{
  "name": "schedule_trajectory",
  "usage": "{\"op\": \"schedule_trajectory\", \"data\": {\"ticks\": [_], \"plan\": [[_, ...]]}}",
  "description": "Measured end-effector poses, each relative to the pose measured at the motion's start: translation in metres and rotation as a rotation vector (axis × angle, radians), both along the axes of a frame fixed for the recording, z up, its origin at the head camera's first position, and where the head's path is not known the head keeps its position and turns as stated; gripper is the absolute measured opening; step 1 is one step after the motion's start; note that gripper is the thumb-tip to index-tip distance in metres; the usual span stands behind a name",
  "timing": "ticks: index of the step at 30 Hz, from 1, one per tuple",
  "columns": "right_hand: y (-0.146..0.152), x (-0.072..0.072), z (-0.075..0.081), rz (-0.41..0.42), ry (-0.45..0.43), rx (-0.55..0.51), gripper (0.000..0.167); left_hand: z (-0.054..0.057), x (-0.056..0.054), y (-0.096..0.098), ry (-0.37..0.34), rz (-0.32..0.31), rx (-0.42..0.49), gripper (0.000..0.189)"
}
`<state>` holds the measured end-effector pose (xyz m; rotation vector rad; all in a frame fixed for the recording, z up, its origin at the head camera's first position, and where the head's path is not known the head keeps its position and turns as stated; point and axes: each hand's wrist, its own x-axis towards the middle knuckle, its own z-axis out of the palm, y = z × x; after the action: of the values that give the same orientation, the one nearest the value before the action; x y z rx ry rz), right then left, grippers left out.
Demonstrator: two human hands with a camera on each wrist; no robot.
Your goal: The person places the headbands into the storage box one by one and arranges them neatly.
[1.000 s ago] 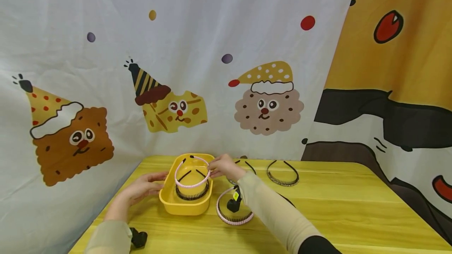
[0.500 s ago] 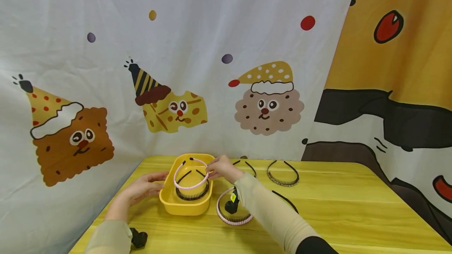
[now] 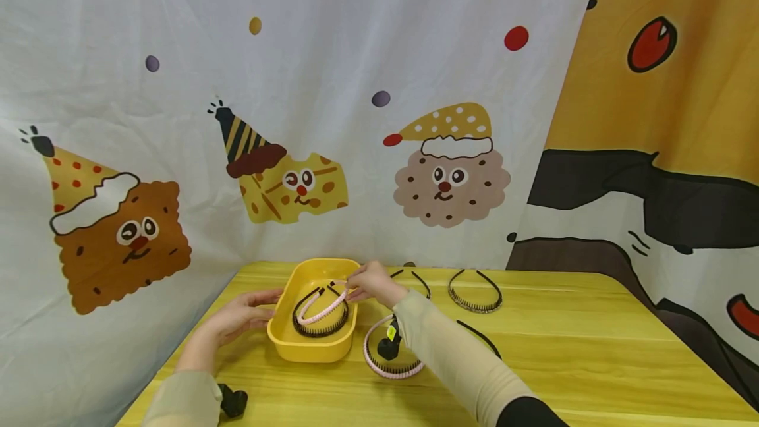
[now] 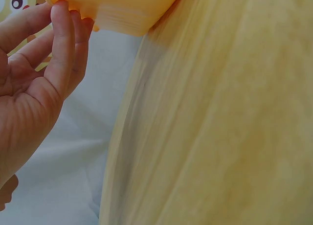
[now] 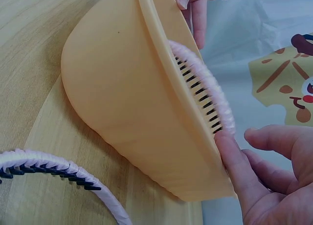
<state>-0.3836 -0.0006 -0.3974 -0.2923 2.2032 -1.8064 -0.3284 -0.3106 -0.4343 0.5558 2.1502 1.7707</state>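
Note:
A yellow plastic basket (image 3: 314, 352) stands at the table's left side. My left hand (image 3: 246, 312) steadies its left side; the left wrist view shows the fingertips against the basket's wall (image 4: 122, 12). At the opposite rim, my right hand (image 3: 379, 282) holds a pink wrapped headband (image 3: 319, 315) by its right side. Tilted, this headband dips into the basket over a black toothed headband (image 3: 320, 333) lying inside. In the right wrist view, black teeth line the pink headband (image 5: 208, 80) beside the rim, and thumb and index finger (image 5: 239, 171) are at its end.
Another pink headband with black teeth (image 3: 394, 374) lies right of the basket, below the right wrist. Farther right are a dark toothed headband (image 3: 477, 308) and a black one (image 3: 481, 336) partly behind the forearm. One more (image 3: 423, 283) shows behind the right hand.
The pink headband has gone from standing raised over the basket to lower and tilted inside it. The right hand shifted slightly left at first; the left hand has stayed put.

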Motion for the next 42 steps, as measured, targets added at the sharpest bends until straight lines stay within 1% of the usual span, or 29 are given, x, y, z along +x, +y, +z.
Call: {"op": "schedule_trajectory", "data": {"ticks": [5,10,15,19,25,29,35,39,42], "plan": [[0.004,0.002,0.002,0.008,0.007,-0.007,0.029,-0.001,-0.001,0.001,0.001,-0.005,-0.006,0.062],[0.012,0.002,0.005,0.037,0.024,-0.003,0.026,-0.002,-0.002,0.002,-0.018,0.012,-0.009,0.064],[0.023,0.006,0.013,0.058,0.025,0.017,0.029,-0.003,-0.001,0.002,-0.024,0.019,-0.012,0.065],[0.034,0.008,0.019,0.079,0.008,0.017,0.032,-0.001,0.001,0.003,-0.027,0.016,-0.012,0.064],[0.058,0.008,0.023,0.074,0.02,0.044,0.042,0.002,0.004,0.004,-0.014,0.007,-0.006,0.063],[0.076,0.011,0.023,0.059,0.02,0.057,0.041,0.001,0.003,0.004,-0.013,0.008,-0.004,0.063],[0.109,0.019,0.024,0.041,0.025,0.089,0.036,-0.001,-0.001,0.002,-0.012,0.005,-0.012,0.064],[0.131,0.023,0.023,0.026,0.027,0.111,0.039,-0.001,-0.001,0.0,-0.013,0.004,-0.016,0.065],[0.147,0.027,0.024,0.03,0.039,0.12,0.041,-0.002,-0.002,-0.001,-0.007,0.005,-0.019,0.065]]}}
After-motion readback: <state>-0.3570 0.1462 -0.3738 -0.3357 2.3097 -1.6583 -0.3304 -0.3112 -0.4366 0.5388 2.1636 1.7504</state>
